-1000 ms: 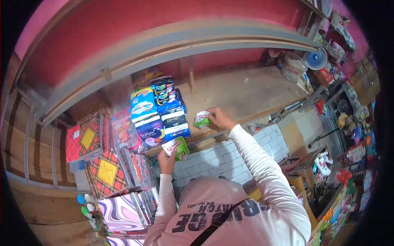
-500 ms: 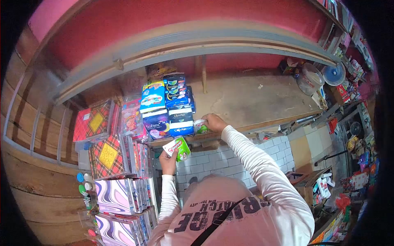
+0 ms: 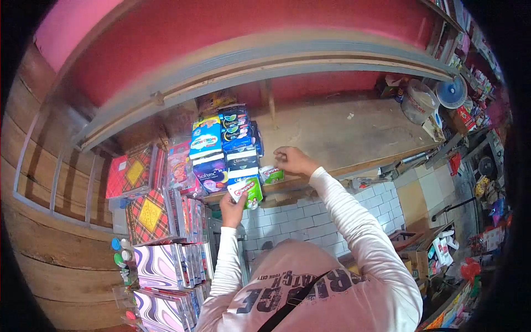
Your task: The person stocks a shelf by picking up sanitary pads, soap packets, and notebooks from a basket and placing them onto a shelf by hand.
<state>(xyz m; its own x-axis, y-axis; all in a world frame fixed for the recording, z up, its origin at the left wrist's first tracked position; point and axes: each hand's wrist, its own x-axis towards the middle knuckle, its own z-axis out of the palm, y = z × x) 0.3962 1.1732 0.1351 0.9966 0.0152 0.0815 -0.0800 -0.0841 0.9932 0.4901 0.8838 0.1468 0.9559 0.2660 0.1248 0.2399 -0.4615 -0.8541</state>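
Observation:
My left hand (image 3: 232, 211) pinches a green and white Nuvo soap pack (image 3: 253, 195) at its left side, in front of the shelf edge. A second Nuvo soap pack (image 3: 272, 175) rests at the shelf's front edge, to the right of the stacked packs. Just above and to the right of it is my right hand (image 3: 296, 161), its fingers bent and slightly apart with nothing visible between them. Beside the two soap packs stand a purple Softex pack (image 3: 211, 174), dark blue pad packs (image 3: 237, 130) and a blue and white pack (image 3: 206, 143).
The wooden shelf (image 3: 337, 133) runs along the red wall. To the left are plaid-covered books (image 3: 135, 171) and purple-swirl books (image 3: 157, 266). A clear plastic tub (image 3: 418, 105) and a blue lid (image 3: 451, 91) stand at the far right. White floor tiles (image 3: 298, 210) lie below.
My left hand has moved up and right with its soap pack, now overlapping the stacked packs. My right hand has let go of the other soap pack and lifted slightly.

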